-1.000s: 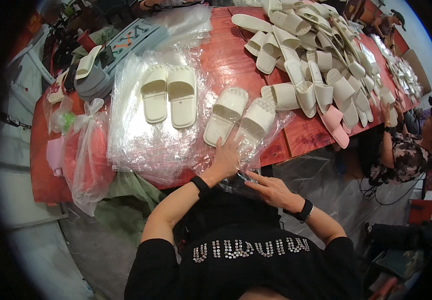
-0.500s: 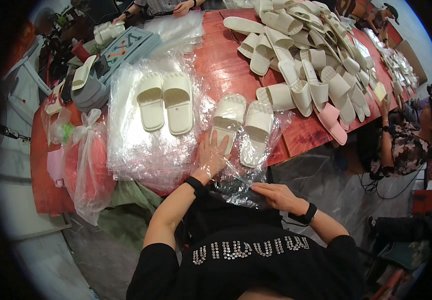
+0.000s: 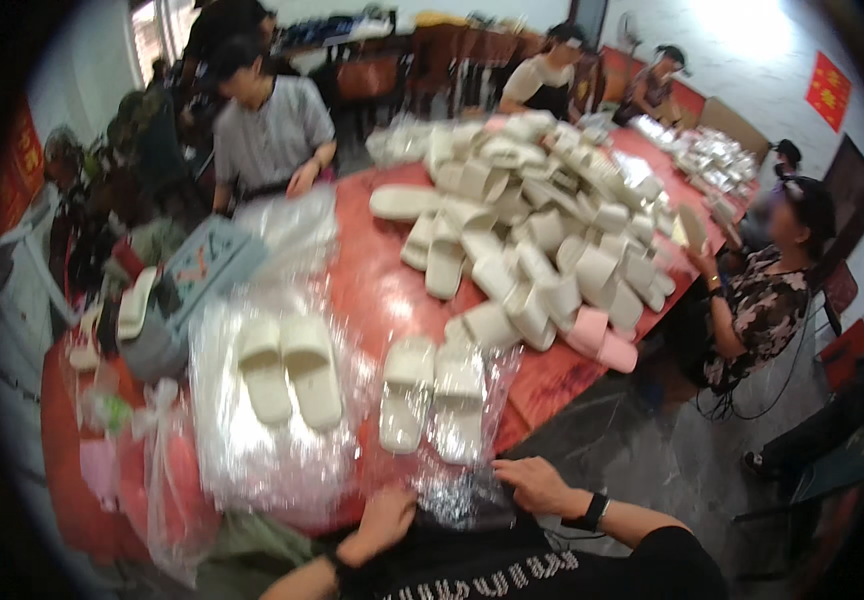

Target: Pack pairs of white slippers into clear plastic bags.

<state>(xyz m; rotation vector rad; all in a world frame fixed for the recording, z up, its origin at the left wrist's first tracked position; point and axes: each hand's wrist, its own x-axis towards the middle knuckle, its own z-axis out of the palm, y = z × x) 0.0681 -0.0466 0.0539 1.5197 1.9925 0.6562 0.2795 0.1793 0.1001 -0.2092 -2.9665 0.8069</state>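
A pair of cream slippers point(image 3: 457, 425) lies side by side inside a clear plastic bag point(image 3: 472, 492) near the table's front edge. At the bag's near left edge, my left hand point(image 3: 384, 522) has its fingers curled in against the film; they are somewhat blurred. My right hand point(image 3: 540, 487) pinches the bag's near right edge between thumb and fingers. Left of the bag, a second cream pair, with one bare slipper point(image 3: 312, 385) at its right, rests on a stack of flat clear bags point(image 3: 222, 460).
Cream slippers point(image 3: 537, 235) form a large heap on the red table point(image 3: 362, 235), with a pink slipper point(image 3: 602, 340) at its near edge. A grey case point(image 3: 214, 262) and a tied bag point(image 3: 167, 470) are at left. Several people sit around, one person point(image 3: 767, 300) at right.
My view has tilted up, showing more of the room. My left hand has drawn back from the left bagged slipper to the bag's near edge. My right hand stays at the bag.
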